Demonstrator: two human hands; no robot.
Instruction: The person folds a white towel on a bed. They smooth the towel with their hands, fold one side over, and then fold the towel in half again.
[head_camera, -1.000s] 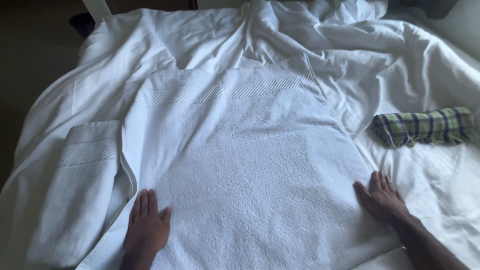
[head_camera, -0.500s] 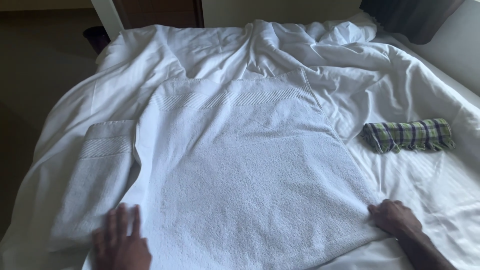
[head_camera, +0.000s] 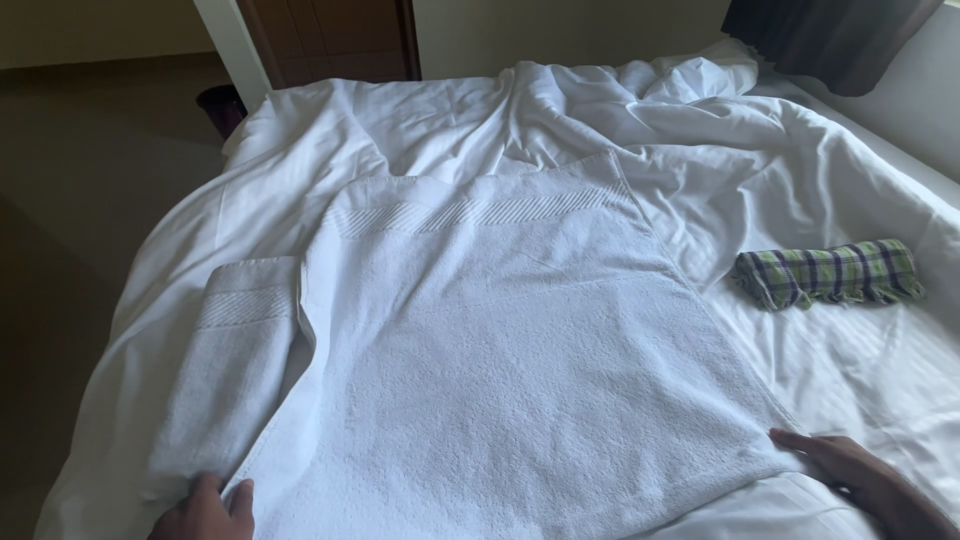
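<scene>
You have the large white terry towel (head_camera: 510, 370) spread flat across the rumpled white bedsheet (head_camera: 800, 170). Your left hand (head_camera: 205, 505) pinches its near left corner, fingers closed on the cloth; your right hand (head_camera: 860, 475) rests at the near right corner, fingers together, flat. A small folded white towel (head_camera: 235, 360) lies just left; a rolled green plaid cloth (head_camera: 830, 272) sits well apart.

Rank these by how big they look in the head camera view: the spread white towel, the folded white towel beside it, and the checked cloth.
1. Spread white towel, by far the largest.
2. Folded white towel.
3. Checked cloth, bunched up and farther from the camera, so its true size against the folded towel is unsure.
</scene>
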